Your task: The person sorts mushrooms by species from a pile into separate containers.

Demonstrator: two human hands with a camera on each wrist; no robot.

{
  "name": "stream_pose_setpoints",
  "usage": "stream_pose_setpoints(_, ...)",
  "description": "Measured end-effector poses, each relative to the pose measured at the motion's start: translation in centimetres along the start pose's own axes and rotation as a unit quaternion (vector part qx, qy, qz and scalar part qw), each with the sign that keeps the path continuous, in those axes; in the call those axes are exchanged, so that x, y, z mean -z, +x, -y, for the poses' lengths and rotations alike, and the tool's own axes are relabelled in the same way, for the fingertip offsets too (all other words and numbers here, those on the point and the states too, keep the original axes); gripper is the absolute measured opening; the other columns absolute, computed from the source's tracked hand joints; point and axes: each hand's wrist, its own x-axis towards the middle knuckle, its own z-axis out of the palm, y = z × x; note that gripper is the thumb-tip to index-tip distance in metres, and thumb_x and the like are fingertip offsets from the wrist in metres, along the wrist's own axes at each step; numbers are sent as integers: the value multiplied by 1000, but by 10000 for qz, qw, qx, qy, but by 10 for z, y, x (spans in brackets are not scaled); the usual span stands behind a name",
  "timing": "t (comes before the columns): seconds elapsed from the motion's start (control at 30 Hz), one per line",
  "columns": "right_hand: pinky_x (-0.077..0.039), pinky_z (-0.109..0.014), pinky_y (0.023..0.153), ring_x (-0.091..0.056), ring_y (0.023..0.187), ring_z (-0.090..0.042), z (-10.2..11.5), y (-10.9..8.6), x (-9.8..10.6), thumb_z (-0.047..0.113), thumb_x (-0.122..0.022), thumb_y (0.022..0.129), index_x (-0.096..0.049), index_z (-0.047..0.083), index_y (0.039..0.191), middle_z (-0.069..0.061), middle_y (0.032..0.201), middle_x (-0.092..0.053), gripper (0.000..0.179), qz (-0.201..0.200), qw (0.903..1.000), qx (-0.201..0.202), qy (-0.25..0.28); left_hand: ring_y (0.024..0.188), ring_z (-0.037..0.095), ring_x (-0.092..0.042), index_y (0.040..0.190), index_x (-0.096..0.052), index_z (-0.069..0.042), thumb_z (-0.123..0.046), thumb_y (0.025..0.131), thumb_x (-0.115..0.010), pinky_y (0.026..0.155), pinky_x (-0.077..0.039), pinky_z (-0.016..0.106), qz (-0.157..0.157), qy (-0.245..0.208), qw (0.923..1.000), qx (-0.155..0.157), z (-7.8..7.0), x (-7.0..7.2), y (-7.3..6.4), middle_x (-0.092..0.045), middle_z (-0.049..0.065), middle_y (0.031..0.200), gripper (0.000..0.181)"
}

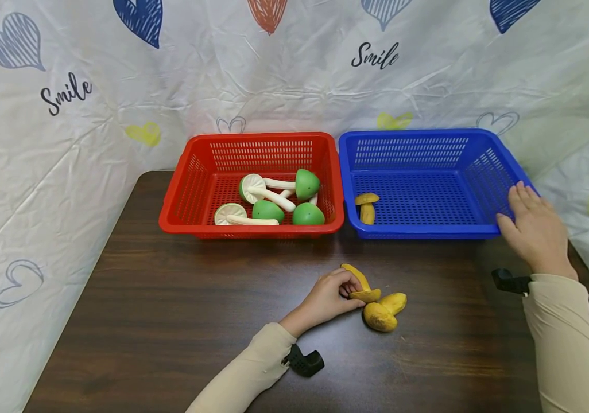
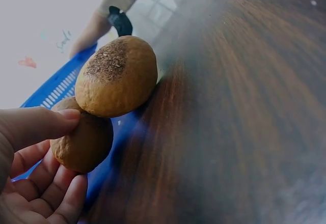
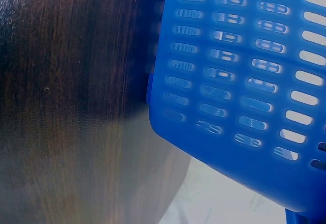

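Near the middle of the table, my left hand (image 1: 329, 299) pinches a yellow toy mushroom (image 1: 364, 295) by its cap. In the left wrist view, the thumb lies on top of this mushroom (image 2: 86, 145), with fingers curled below it. A second yellow mushroom (image 1: 381, 316), dark-patched on its cap, lies against it on the table. Over at the right, my right hand (image 1: 538, 232) rests on the right rim of the blue basket (image 1: 423, 232), fingers straight. Only the basket's slotted wall (image 3: 214, 122) shows in the right wrist view; that hand is out of its sight.
One yellow-brown mushroom (image 1: 367, 211) stands inside the blue basket at its left end. Beside it, a red basket (image 1: 250, 230) holds several green-capped mushrooms with white stems. Both stand at the back of the dark wooden table (image 1: 170, 321), before a printed cloth (image 1: 294, 74).
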Motion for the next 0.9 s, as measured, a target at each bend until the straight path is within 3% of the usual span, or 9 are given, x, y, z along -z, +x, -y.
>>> stream_pose_setpoints(0.9,-4,-45,114,-12,139,-44,-2,-1,-1,20,-37,94,-23,-21,138,-36,145,-18,61,88,9999,-42,86,79,2,-52,89,-64,-7,-6,76,-78,71,-48,13,-78,-437,9990,-85,-2,2,0,-57,-1,87,20)
